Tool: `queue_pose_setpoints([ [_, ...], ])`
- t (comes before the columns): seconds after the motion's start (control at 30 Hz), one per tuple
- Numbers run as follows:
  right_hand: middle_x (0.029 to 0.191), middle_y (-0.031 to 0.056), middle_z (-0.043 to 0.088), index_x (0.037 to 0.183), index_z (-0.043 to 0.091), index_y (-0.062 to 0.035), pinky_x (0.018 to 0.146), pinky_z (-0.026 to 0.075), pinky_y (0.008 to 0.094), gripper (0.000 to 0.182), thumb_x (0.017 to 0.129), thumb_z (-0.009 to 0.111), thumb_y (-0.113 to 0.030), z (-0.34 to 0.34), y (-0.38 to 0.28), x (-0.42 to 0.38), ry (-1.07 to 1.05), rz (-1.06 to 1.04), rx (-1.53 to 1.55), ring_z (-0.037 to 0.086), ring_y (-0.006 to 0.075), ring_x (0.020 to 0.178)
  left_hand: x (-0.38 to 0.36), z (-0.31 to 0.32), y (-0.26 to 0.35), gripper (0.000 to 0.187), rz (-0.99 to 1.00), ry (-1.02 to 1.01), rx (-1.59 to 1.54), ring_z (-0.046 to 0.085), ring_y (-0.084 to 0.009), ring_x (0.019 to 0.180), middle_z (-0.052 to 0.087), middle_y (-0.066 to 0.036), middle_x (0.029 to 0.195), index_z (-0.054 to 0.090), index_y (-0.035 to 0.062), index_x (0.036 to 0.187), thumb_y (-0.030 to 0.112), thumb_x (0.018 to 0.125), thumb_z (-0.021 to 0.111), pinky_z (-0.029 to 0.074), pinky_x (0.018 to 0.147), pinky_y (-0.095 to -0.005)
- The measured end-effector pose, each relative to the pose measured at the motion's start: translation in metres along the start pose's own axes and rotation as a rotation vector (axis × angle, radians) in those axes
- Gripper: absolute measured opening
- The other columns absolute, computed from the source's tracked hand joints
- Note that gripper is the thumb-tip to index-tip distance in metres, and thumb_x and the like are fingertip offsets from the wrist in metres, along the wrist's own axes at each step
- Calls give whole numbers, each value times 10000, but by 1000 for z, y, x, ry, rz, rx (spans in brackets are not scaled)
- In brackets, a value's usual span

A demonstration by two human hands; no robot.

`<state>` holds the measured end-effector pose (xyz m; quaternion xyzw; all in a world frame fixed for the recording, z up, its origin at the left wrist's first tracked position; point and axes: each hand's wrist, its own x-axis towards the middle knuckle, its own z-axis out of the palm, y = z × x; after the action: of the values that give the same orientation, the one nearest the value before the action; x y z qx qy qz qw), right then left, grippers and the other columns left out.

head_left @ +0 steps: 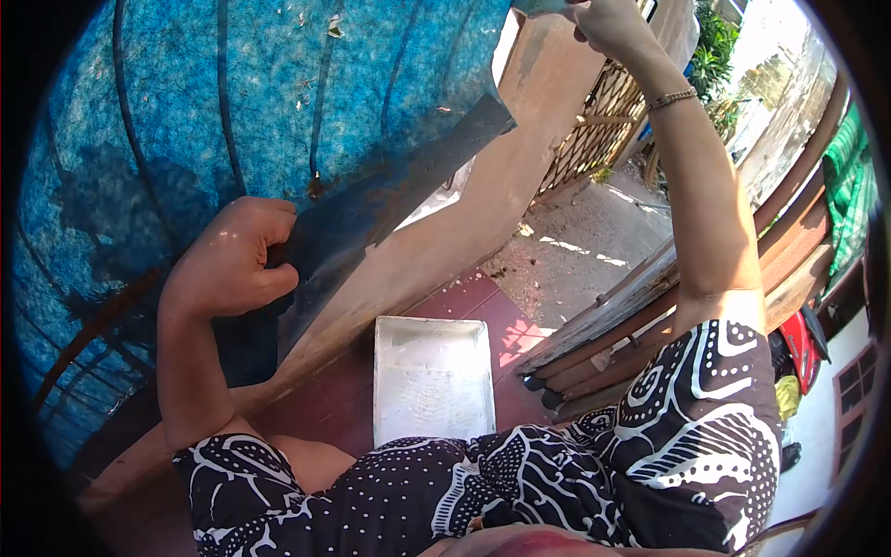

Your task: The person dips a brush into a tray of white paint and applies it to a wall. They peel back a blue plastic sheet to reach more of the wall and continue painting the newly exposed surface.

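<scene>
Tray (432,376) on floor (492,306), between leaning beam (436,241) at left and stacked planks (640,297) at right.
</scene>
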<state>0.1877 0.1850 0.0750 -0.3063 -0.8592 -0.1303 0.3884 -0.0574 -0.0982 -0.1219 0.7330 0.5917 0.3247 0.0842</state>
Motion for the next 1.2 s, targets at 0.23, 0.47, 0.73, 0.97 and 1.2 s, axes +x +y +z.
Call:
queue_pose_setpoints([
  [0.23, 781, 221, 634, 1032, 624, 0, 652, 486, 373, 248, 839, 606, -154, 68, -3, -103, 0, 25, 1, 631, 331, 694, -8, -10, -5, 176, 51, 143, -41, 378, -171, 518, 375, -94, 608, 367, -49, 594, -15, 569, 538, 288, 476, -324],
  [0.47, 841, 158, 698, 935, 694, -27, 645, 504, 363, 173, 812, 651, -142, 48, 1, -97, 221, 36, 110, 679, 334, 767, -8, -13, 1, 107, 19, 130, -78, 454, -133, 573, 496, -78, 656, 549, -59, 674, -29, 574, 528, 330, 494, -286],
  [0.73, 819, 257, 636, 980, 642, -3, 735, 492, 443, 214, 838, 575, -148, 130, 0, -216, -174, 235, 197, 626, 411, 792, -12, -19, 9, 160, 10, 108, -94, 489, -119, 577, 534, -75, 661, 602, -51, 704, -21, 568, 524, 357, 520, -274],
  [0.97, 818, 253, 637, 947, 642, -3, 738, 485, 460, 213, 856, 526, -157, 99, -12, -159, 25, 212, 177, 621, 409, 815, -5, -11, 12, 161, 38, 92, -63, 493, -139, 578, 530, -76, 668, 601, -49, 708, -24, 571, 520, 356, 529, -275],
  [1.2, 795, 201, 637, 988, 570, -50, 700, 456, 511, 181, 845, 524, -152, 162, -7, -246, -336, 264, 82, 603, 418, 770, -4, 1, 2, 75, 135, 110, -72, 440, -171, 559, 464, -92, 641, 500, -43, 643, -38, 572, 525, 321, 508, -301],
])
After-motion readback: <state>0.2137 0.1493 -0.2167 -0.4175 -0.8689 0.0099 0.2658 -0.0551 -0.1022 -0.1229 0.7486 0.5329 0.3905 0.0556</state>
